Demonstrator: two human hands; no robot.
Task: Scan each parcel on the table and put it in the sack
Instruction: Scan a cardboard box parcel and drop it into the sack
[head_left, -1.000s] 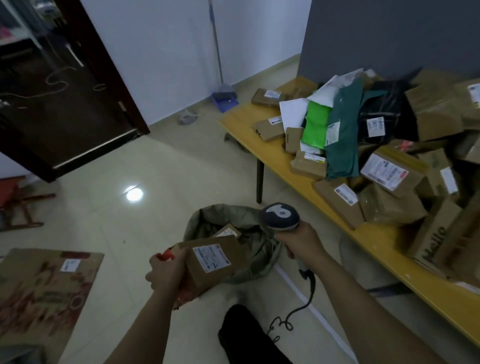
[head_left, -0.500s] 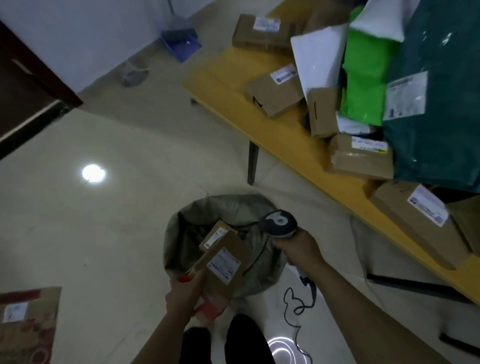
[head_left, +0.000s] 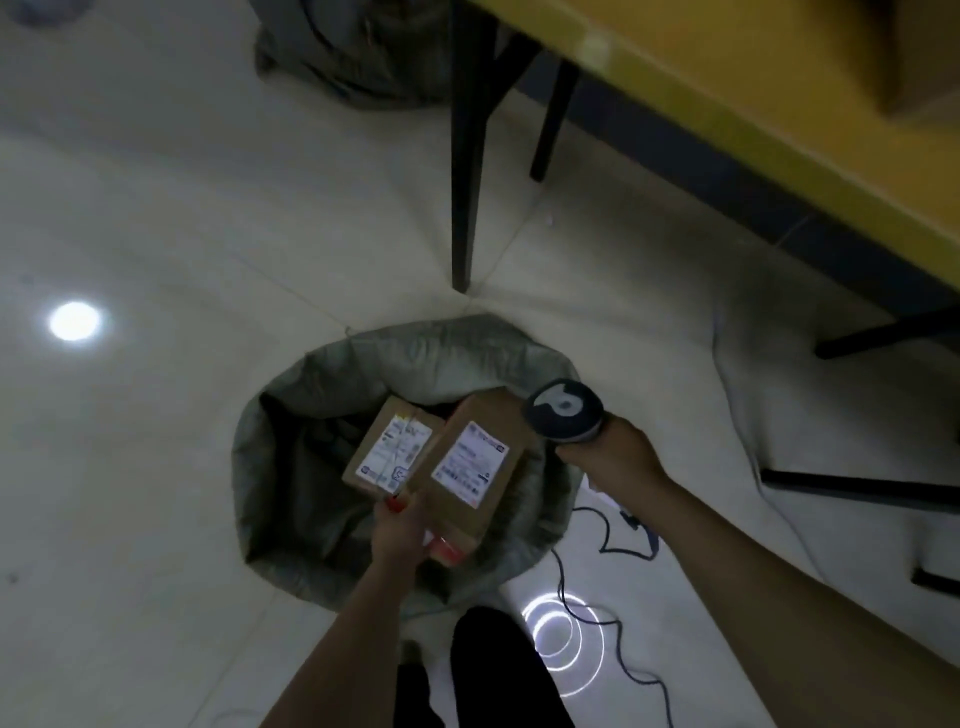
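Head view: we grip a parcel (head_left: 472, 467) in our left hand (head_left: 402, 525) over the sack (head_left: 415, 338), beside a box (head_left: 389, 449) lying inside. Our right hand (head_left: 608, 457) clasps the scanner (head_left: 563, 410) at the sack's right rim; a table leg (head_left: 465, 156) stands beyond. The parcel has moved further over the mouth.

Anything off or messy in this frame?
Only the scanner cable: it trails in loose loops over the floor right of the sack, beside the person's leg, a possible snag. The held parcel looks intact.
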